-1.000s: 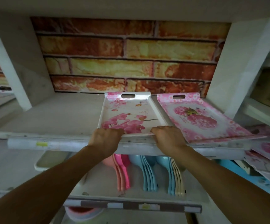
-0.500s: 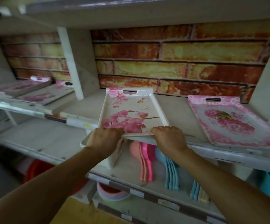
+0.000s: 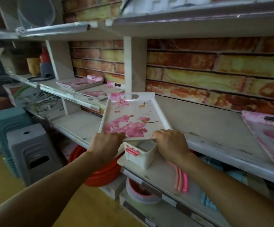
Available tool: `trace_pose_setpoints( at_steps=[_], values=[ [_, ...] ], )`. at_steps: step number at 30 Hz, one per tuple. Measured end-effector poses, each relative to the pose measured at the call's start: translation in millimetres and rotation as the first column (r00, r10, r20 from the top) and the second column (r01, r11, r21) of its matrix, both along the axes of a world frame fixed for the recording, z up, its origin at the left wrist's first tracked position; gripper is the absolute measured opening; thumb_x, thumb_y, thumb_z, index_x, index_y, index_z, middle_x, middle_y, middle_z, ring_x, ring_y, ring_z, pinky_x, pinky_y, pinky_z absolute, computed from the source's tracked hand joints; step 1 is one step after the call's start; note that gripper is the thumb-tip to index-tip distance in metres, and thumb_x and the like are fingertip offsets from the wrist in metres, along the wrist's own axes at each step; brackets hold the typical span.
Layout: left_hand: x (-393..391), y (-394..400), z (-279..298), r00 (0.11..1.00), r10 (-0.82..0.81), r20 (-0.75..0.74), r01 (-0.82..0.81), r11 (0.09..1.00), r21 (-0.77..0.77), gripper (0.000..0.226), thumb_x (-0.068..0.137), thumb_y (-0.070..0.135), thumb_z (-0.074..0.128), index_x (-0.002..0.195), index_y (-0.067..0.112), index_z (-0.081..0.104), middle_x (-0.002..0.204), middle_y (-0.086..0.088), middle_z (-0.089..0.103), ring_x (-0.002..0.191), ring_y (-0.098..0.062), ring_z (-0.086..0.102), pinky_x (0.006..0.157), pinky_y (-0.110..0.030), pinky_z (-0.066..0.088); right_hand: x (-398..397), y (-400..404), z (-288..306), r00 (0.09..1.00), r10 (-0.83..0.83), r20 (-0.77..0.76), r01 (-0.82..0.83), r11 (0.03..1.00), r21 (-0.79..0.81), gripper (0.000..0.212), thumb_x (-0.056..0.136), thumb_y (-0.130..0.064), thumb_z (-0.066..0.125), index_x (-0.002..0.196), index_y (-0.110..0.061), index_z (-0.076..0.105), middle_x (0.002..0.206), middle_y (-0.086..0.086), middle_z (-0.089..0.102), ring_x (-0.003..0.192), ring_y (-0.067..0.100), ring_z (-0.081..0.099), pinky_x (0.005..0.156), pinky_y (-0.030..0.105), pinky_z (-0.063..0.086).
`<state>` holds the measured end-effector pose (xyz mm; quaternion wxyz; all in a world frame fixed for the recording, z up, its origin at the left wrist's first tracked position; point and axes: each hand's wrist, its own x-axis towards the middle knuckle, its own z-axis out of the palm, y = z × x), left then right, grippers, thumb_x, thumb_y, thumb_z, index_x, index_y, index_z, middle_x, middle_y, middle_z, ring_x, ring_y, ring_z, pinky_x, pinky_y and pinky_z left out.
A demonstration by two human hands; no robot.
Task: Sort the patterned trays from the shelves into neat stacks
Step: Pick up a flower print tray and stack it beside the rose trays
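Observation:
A white orchid tray (image 3: 131, 115) with pink blossoms is lifted off the shelf, its far end tilted up. My left hand (image 3: 106, 144) grips its near left corner and my right hand (image 3: 170, 142) grips its near right corner. A pink rose tray (image 3: 267, 133) lies on the same shelf at the far right. In the bay to the left, a stack of pink trays (image 3: 80, 83) and a single flowered tray (image 3: 100, 92) lie on a shelf.
A white upright (image 3: 134, 63) divides the bays in front of a brick-pattern wall. Below the held tray stand a white box with a red clasp (image 3: 141, 153), red basins (image 3: 103, 172) and pink spoons (image 3: 180, 179). Grey and teal stools (image 3: 29, 151) stand at the left.
Both hands have carried the orchid tray off the shelf and leftward, away from the rose tray. My view has swung left, bringing the left bay and its trays into sight.

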<state>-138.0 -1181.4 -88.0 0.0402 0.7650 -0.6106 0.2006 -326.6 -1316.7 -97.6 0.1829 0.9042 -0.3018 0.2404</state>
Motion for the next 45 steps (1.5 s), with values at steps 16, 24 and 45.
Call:
trace_pose_setpoints(
  at_steps=[16, 24, 45],
  values=[
    [203.7, 185.3, 12.3, 0.961, 0.278, -0.003, -0.278, 0.961, -0.01, 0.022, 0.098, 0.029, 0.038, 0.117, 0.034, 0.048, 0.104, 0.004, 0.066, 0.091, -0.022, 0.065, 0.062, -0.032, 0.037, 250.7, 139.0, 7.0, 0.951, 0.308, 0.037, -0.309, 0.95, 0.044, 0.01, 0.093, -0.023, 0.055, 0.092, -0.024, 0.065, 0.082, -0.003, 0.066, 0.074, 0.02, 0.062, 0.062, 0.028, 0.037],
    [268.0, 225.7, -3.2, 0.924, 0.381, -0.023, -0.382, 0.924, -0.008, 0.024, 0.095, 0.034, 0.045, 0.119, 0.033, 0.048, 0.106, 0.003, 0.067, 0.092, -0.021, 0.066, 0.063, -0.031, 0.042, 335.5, 164.9, -1.0, 0.904, 0.428, 0.021, -0.427, 0.904, -0.02, 0.011, 0.078, -0.018, 0.073, 0.075, -0.023, 0.064, 0.061, -0.005, 0.059, 0.052, 0.019, 0.057, 0.053, 0.024, 0.027],
    [482.6, 188.6, -8.9, 0.822, 0.567, 0.044, -0.565, 0.823, -0.05, 0.021, 0.099, 0.033, 0.042, 0.118, 0.033, 0.051, 0.099, 0.005, 0.069, 0.084, -0.018, 0.067, 0.055, -0.028, 0.037, 592.9, 105.5, -12.9, 0.775, 0.626, 0.081, -0.626, 0.779, -0.033, 0.01, 0.076, -0.016, 0.075, 0.078, -0.021, 0.067, 0.063, -0.004, 0.062, 0.053, 0.017, 0.059, 0.053, 0.024, 0.039]
  ],
)
